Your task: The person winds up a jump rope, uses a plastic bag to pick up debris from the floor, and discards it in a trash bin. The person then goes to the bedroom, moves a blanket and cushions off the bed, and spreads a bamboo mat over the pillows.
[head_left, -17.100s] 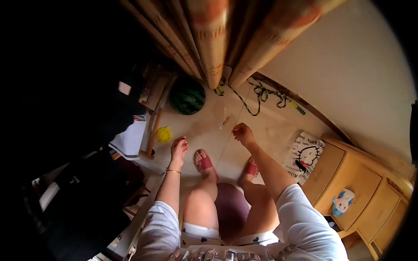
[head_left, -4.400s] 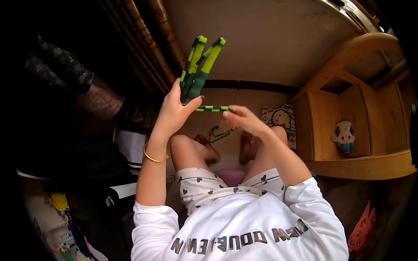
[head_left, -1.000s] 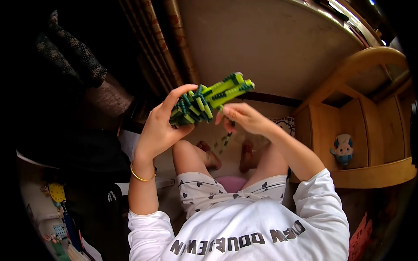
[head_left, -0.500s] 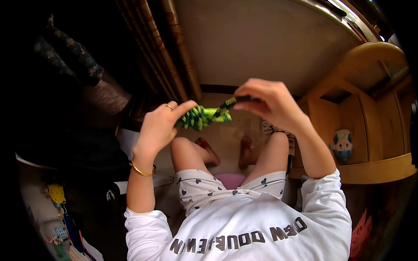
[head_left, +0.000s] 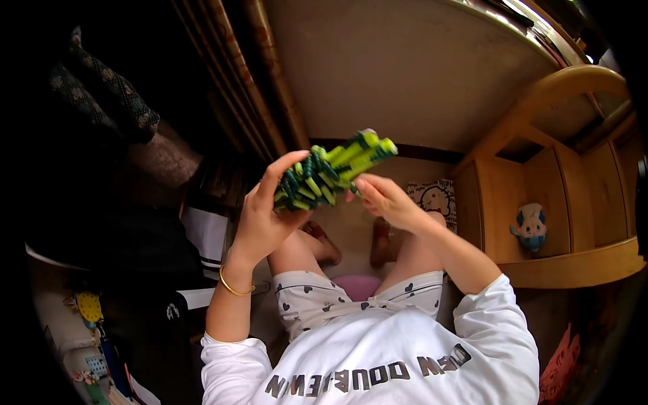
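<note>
A woven bundle (head_left: 314, 179) of bright and dark green strands is up in front of my knees. My left hand (head_left: 260, 209) is wrapped around its left end, with the thumb hidden behind it. Several light green tube-like ends (head_left: 364, 148) stick out at the upper right. My right hand (head_left: 385, 199) is closed in a pinch at the bundle's lower right side. A bit of dark green strand (head_left: 354, 189) shows at those fingertips, and the rest of it is hidden.
To the right stands a wooden shelf unit (head_left: 560, 263) with a blue-haired doll (head_left: 531, 226) on it. Brown curtains (head_left: 246, 74) hang ahead on the left. A pink seat (head_left: 358, 287) shows between my legs. A printed bag (head_left: 435, 198) is by my right knee.
My right hand has come down from above the bundle to its lower right side. The bundle has turned, so its light tube-like ends now point up and right. My left hand still holds it.
</note>
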The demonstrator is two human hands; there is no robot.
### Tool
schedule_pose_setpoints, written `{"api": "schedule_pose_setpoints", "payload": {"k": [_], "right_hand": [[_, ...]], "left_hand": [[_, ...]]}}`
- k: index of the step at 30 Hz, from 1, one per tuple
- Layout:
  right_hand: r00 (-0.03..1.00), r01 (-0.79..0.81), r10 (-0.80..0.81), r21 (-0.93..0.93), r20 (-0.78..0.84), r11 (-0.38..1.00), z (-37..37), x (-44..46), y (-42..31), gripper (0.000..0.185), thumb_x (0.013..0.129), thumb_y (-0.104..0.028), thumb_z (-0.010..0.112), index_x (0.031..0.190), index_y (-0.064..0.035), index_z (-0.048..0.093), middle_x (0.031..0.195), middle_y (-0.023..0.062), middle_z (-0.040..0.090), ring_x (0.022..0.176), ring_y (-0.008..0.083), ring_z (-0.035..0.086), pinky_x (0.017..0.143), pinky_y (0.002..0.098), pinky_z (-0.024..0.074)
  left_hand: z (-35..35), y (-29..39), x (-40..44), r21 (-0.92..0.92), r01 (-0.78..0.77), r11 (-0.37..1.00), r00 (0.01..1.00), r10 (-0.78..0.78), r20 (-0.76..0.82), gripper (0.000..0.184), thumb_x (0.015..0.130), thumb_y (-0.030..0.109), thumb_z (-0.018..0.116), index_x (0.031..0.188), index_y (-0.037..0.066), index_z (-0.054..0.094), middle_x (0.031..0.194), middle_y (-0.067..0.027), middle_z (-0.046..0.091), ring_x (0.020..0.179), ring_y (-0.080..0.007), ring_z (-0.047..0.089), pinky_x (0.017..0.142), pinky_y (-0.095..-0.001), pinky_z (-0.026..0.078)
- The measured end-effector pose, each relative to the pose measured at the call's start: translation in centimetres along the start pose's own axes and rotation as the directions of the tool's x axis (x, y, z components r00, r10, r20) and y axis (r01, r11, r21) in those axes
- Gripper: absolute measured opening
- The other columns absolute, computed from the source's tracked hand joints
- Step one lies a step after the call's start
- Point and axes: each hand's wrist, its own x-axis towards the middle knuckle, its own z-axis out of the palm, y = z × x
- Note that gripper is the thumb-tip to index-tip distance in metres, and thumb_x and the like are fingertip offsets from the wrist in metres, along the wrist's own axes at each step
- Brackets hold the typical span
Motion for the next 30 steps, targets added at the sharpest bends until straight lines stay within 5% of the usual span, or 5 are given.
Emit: {"api": "schedule_pose_setpoints", "payload": {"k": [8, 11, 17, 22, 30], "right_hand": [[0.844, 0.224, -0.53, -0.95, 0.078, 0.217, 0.9, -4.3, -6.6, 0.014, 0.087, -0.021, 0.064, 0.094, -0.0097, 0.058, 0.083, 0.006, 0.063, 0.07, 0.0266, 0.063, 0.059, 0.0378, 0.0491], [0.841, 0.334, -0.511, -0.915, 0.18, 0.228, -0.1, -4.2, -10.8, 0.017, 0.082, -0.02, 0.069, 0.091, -0.0101, 0.059, 0.08, 0.0035, 0.062, 0.071, 0.0247, 0.063, 0.06, 0.0357, 0.0492], [0.932, 0.326, -0.252, -0.302, 0.259, 0.896, -3.6, -1.2, -10.6, 0.02, 0.082, -0.017, 0.075, 0.083, -0.0036, 0.061, 0.075, -0.001, 0.061, 0.068, 0.0064, 0.055, 0.059, 0.0219, 0.0439], [0.975, 0.168, -0.203, 0.29, 0.092, 0.942, -2.0, -0.8, -5.1, 0.019, 0.094, -0.024, 0.061, 0.094, -0.0057, 0.056, 0.076, -0.0037, 0.056, 0.061, 0.0028, 0.048, 0.051, 0.0188, 0.038], [0.825, 0.464, -0.426, 0.014, -0.37, 0.886, 1.1, -0.3, -2.6, 0.046, 0.101, -0.02, 0.049, 0.143, -0.0043, 0.038, 0.119, 0.004, 0.058, 0.104, 0.0103, 0.055, 0.089, 0.0266, 0.0438]], "left_hand": [[0.5, -1.0, -0.4, 0.626, 0.179, 0.759, 0.972, -0.234, 0.005, 0.069, 0.068, 0.0, 0.071, 0.129, 0.024, 0.05, 0.097, -0.0087, 0.063, 0.087, -0.0328, 0.063, 0.072, -0.0406, 0.052], [0.7, -0.4, -0.4, 0.639, -0.022, 0.769, 0.968, -0.144, 0.206, 0.071, 0.064, 0.0, 0.07, 0.128, 0.026, 0.051, 0.084, -0.007, 0.058, 0.078, -0.0311, 0.061, 0.065, -0.0412, 0.051], [0.4, 1.9, 0.9, 0.297, -0.111, 0.949, 0.87, -0.052, 0.49, 0.067, 0.066, 0.003, 0.072, 0.127, 0.022, 0.054, 0.083, -0.0075, 0.058, 0.077, -0.0285, 0.062, 0.066, -0.0368, 0.052], [1.6, 1.8, 0.6, -0.122, 0.044, 0.992, 0.961, -0.009, 0.276, 0.066, 0.068, 0.006, 0.075, 0.129, 0.015, 0.05, 0.106, -0.0133, 0.065, 0.093, -0.0312, 0.066, 0.079, -0.036, 0.052], [7.4, -0.4, 2.2, -0.066, 0.196, 0.978, 0.971, -0.203, -0.127, 0.066, 0.075, 0.007, 0.072, 0.133, 0.013, 0.042, 0.106, -0.0168, 0.065, 0.099, -0.0322, 0.066, 0.08, -0.039, 0.053]]}}
